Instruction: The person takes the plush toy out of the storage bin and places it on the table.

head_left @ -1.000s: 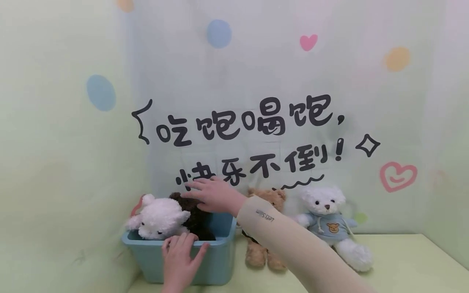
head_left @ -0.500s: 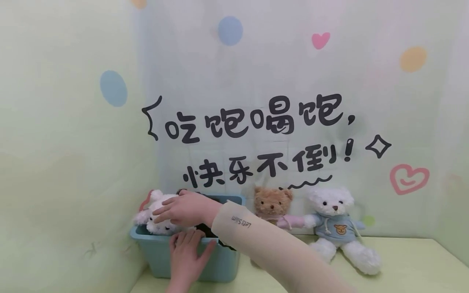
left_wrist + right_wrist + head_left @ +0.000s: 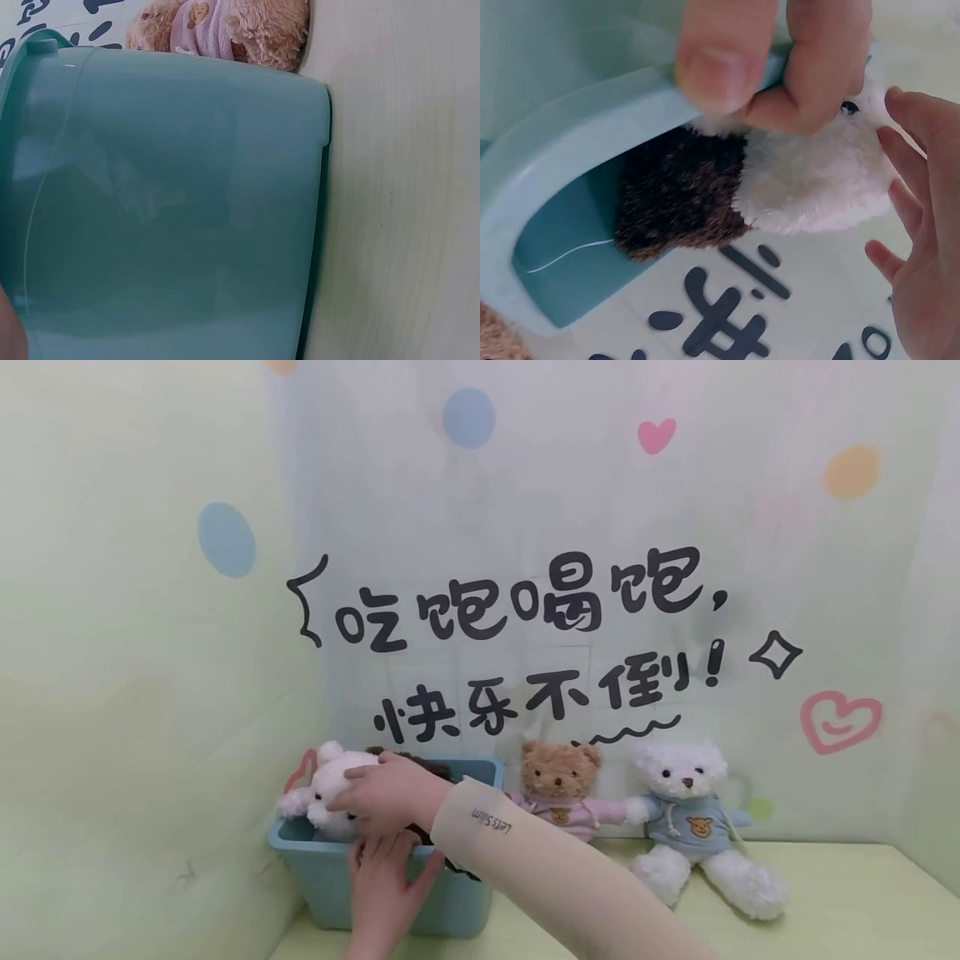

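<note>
A blue-green plastic bin (image 3: 457, 902) stands at the left. My left hand (image 3: 386, 885) grips its near rim; in the right wrist view its fingers (image 3: 825, 67) curl over the edge. Inside are a white plush bear (image 3: 330, 785), its head above the rim, and a dark brown plush toy (image 3: 682, 195) beside it. My right hand (image 3: 393, 793) reaches across the bin to the white bear's head, fingers spread and slightly bent. Fingertips meet or nearly meet the fur; contact is hard to tell. In the left wrist view the bin's outer wall (image 3: 172, 202) fills most of the picture.
Right of the bin a tan teddy bear (image 3: 558, 772) in a pink top sits against the wall. Beside it is a white teddy bear (image 3: 686, 777) in a blue hoodie. Both sit on the pale table (image 3: 840, 885). A side wall (image 3: 150, 735) stands close to the bin's left.
My right hand has moved left and down from above the dark brown toy to the white bear's head. The white bear's head has shifted slightly. My left hand stays on the rim.
</note>
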Available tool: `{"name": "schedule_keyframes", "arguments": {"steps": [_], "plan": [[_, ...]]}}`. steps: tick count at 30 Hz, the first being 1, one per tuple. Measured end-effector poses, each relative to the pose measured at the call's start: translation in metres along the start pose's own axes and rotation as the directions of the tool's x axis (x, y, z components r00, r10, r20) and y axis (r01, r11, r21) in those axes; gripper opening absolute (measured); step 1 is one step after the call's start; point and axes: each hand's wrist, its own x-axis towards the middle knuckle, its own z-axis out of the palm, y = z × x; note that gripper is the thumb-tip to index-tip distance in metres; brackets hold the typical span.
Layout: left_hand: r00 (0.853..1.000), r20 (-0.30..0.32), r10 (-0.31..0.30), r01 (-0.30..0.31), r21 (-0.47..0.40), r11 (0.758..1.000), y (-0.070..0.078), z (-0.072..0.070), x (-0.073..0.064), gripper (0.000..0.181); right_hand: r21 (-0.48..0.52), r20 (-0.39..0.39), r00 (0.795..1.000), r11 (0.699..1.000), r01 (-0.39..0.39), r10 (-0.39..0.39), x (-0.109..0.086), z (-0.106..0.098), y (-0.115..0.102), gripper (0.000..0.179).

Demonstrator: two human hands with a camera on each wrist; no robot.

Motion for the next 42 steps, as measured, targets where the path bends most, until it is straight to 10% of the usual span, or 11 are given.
{"name": "schedule_keyframes", "arguments": {"steps": [10,21,30,42], "plan": [[0.998,-0.051,0.044,-0.045,-0.010,0.999,-0.001,-0.001,0.002,0.028,0.160,-0.016,0.962,0.950,-0.267,0.273,0.006,0.016,0.020,0.058],[0.993,-0.086,0.076,-0.078,-0.022,0.997,0.000,0.000,0.003,0.025,0.198,-0.019,0.934,0.917,-0.345,0.355,0.015,0.020,0.020,0.087],[0.997,-0.065,0.040,-0.042,-0.035,0.998,0.002,-0.003,0.000,0.025,0.029,-0.006,0.946,0.946,-0.323,0.323,0.024,0.014,0.017,0.068],[0.996,-0.071,0.049,-0.051,-0.026,0.998,0.003,-0.002,0.002,0.026,0.182,-0.011,0.841,0.828,-0.531,0.541,0.032,0.026,0.024,0.075]]}}
